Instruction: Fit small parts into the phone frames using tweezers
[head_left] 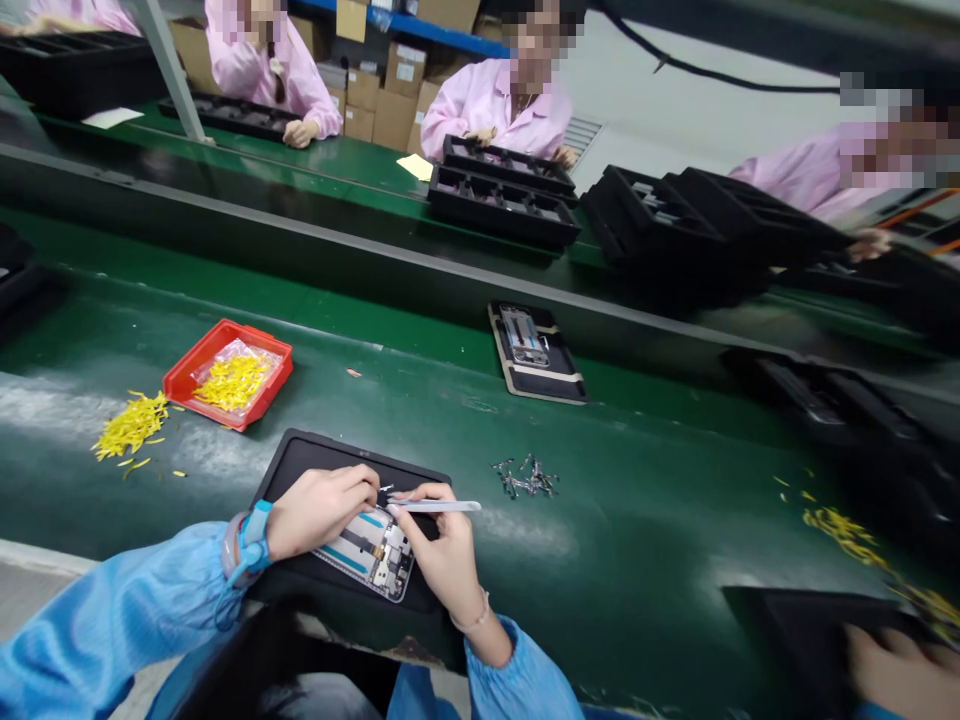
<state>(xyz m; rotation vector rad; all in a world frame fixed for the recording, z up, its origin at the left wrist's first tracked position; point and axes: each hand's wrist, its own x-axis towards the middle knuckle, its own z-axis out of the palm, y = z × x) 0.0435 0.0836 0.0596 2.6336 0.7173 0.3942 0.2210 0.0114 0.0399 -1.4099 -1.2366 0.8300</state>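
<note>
An opened phone (352, 552), its circuit board and blue strips showing, lies on a black mat (300, 458) in front of me. My left hand (321, 510) reaches over the phone's upper part with its fingertips pinched; what they hold is too small to make out. Between thumb and fingers, my right hand (450, 560) grips light-coloured tweezers (454, 507), whose tips point left to the left fingertips. A tiny dark part (385, 490) shows between the two hands. To the right, a loose heap of small metal parts (527, 478) rests on the green bench.
A red bin (262, 400) holds yellow strips, with a pile of yellow strips (133, 425) beside it. Another phone (523, 337) lies on a board (551, 380) farther back. At right, another person's hand (900, 670) is near more strips (844, 535). Co-workers with black trays (502, 215) sit opposite.
</note>
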